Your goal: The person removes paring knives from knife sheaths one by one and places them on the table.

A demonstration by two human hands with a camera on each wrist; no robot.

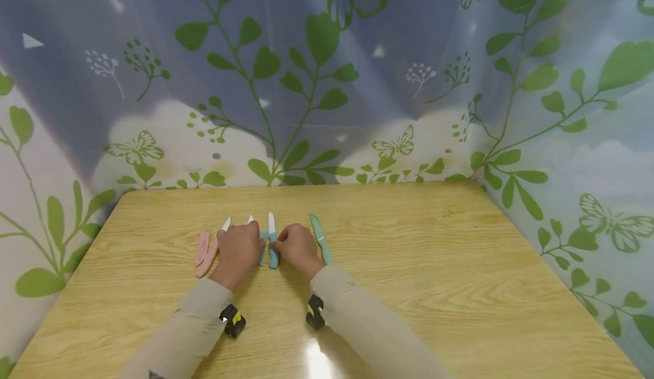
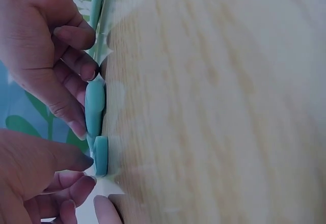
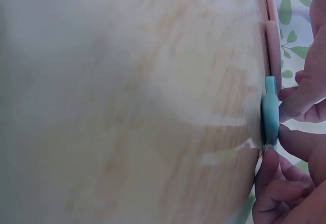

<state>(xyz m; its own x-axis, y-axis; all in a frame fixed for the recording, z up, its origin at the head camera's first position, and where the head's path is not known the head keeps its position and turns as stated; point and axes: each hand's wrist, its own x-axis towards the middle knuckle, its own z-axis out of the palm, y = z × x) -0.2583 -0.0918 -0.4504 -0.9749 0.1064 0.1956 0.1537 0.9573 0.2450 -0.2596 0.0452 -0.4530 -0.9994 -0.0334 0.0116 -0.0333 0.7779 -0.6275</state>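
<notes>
My right hand point(image 1: 297, 248) pinches the handle of a blue paring knife point(image 1: 273, 259), whose white blade points away from me. To its left, my left hand point(image 1: 240, 251) has its thumb and curled fingers at a narrow blue sheath point(image 1: 262, 254), partly covered by that hand. Both blue pieces lie side by side in the left wrist view, with the knife handle point(image 2: 95, 107) and the sheath point(image 2: 101, 155) close together. A white blade tip point(image 1: 250, 219) shows beyond the left hand; its handle is hidden.
Left of the hands lie a pink knife point(image 1: 206, 261) with a white blade and a pink sheath point(image 1: 202, 247). A green knife point(image 1: 320, 237), apparently sheathed, lies right of the right hand. The wooden table point(image 1: 434, 288) meets a leaf-patterned curtain point(image 1: 286, 112) at the back.
</notes>
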